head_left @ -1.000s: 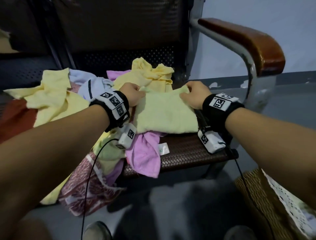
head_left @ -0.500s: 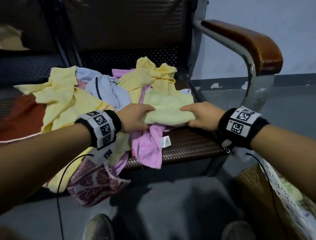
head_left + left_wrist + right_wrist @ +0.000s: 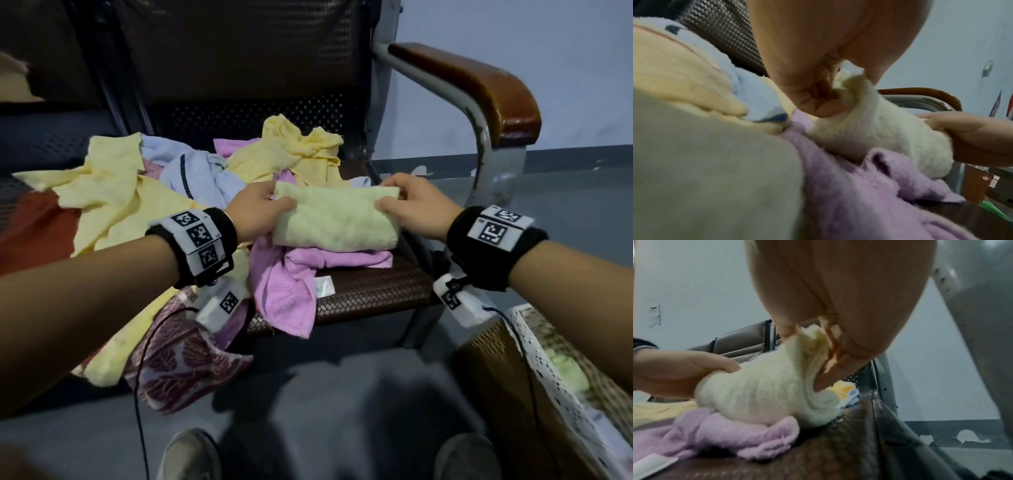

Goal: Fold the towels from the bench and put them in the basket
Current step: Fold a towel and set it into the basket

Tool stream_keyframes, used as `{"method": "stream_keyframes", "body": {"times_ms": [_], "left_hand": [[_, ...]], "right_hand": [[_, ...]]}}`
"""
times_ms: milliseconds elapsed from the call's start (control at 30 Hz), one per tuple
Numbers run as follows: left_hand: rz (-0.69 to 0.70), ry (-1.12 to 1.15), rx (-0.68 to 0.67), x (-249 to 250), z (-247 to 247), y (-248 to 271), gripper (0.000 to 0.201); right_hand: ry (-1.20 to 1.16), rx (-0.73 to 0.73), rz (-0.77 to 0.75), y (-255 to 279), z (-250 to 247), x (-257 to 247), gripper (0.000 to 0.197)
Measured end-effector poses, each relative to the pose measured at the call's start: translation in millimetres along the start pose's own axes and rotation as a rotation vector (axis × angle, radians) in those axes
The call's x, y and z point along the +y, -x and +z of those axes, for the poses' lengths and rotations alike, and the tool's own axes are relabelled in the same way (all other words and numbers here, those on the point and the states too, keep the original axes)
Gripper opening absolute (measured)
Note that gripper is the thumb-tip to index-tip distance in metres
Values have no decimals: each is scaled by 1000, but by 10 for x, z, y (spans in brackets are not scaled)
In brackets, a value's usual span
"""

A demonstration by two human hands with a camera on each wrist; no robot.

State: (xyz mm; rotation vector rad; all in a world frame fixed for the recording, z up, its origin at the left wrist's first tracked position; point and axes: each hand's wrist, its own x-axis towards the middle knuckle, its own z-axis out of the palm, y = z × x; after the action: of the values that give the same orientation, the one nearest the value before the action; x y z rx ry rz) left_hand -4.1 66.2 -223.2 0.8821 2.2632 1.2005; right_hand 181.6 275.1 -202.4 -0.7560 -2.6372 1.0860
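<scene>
Now both hands, left (image 3: 255,214) and right (image 3: 419,209), pinch the folded green towel's (image 3: 337,221) ends with curled fingers; it rests on a pink towel (image 3: 291,291) near the surface's (image 3: 370,291) front edge, basket (image 3: 534,387) lower right.

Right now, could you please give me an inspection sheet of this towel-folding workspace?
Surface: brown woven bench seat, mostly covered by towels.
Job's things: folded green towel lifted at both ends, its bottom on the pink towel; basket at lower right, something pale green inside.
Clutter: unfolded yellow towels, a blue towel and a patterned cloth hanging off the front edge.
Grips: left hand holds the green towel's left end; right hand pinches its right end.
Cables: black cable hangs from the left wrist; another runs from the right wrist.
Surroundings: wooden armrest, pale wall, grey floor, shoes below.
</scene>
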Motion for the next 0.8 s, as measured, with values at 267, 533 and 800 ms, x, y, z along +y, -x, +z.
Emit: {"method": "stream_keyframes", "body": {"times_ms": [267, 533, 800], "left_hand": [[272, -372, 21, 33, 24, -46, 54], [255, -785, -149, 68, 156, -83, 55], [478, -349, 59, 739, 118, -44, 33]], "right_hand": [[594, -132, -348, -20, 284, -54, 56], [615, -209, -215, -120, 320, -77, 71], [524, -100, -201, 25, 146, -293, 63]]}}
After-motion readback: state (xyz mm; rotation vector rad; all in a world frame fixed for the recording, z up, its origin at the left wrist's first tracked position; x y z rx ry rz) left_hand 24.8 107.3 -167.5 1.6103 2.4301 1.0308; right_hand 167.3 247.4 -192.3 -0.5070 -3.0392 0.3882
